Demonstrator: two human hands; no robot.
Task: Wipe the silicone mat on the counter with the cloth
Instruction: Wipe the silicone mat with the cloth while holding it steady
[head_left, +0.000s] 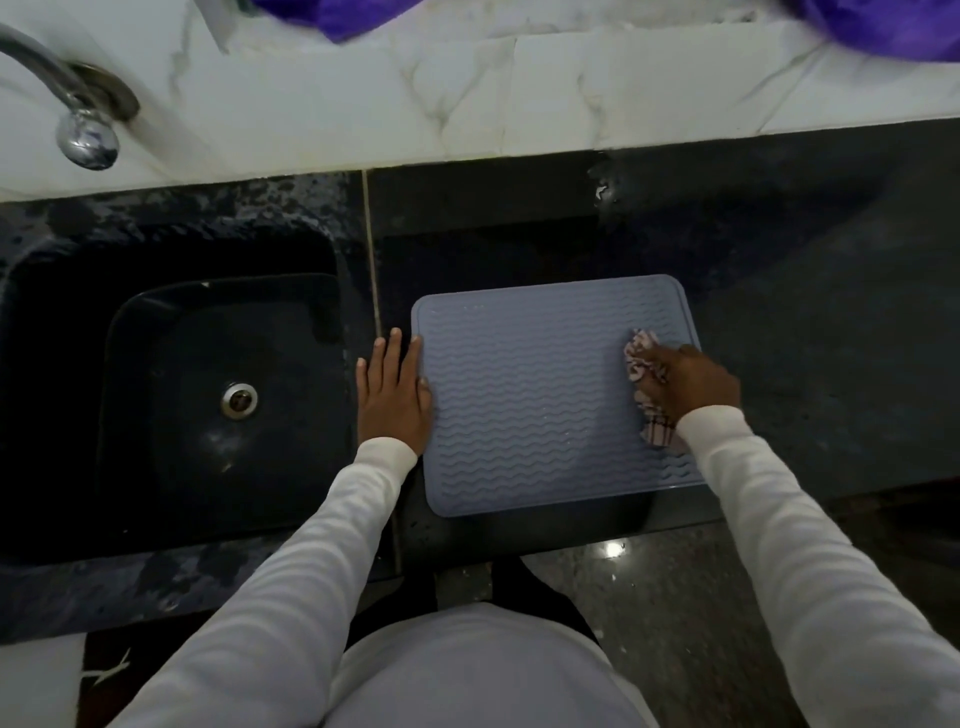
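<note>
The silicone mat (540, 395), grey-blue w/ wavy ridges, lies flat on the dark table (805, 312), near its front edge, just right of the sink (171, 395). The left hand (394, 389) is flat, fingers straight and close together; it rests on the table at the mat's left edge, w/ the index finger and thumb side touching that edge. The right hand (685, 382) has fingers curled round the cloth (644, 374), a bunched checked cloth in pink and white, and presses it on the right part of the mat. One end of the cloth shows above the fingers, other end below the wrist. Both arms are in white sleeves. A metal tap (78, 114) stands on the white marble ledge (467, 93) behind the sink. Purple fabric (363, 15) is at the top edge.
</note>
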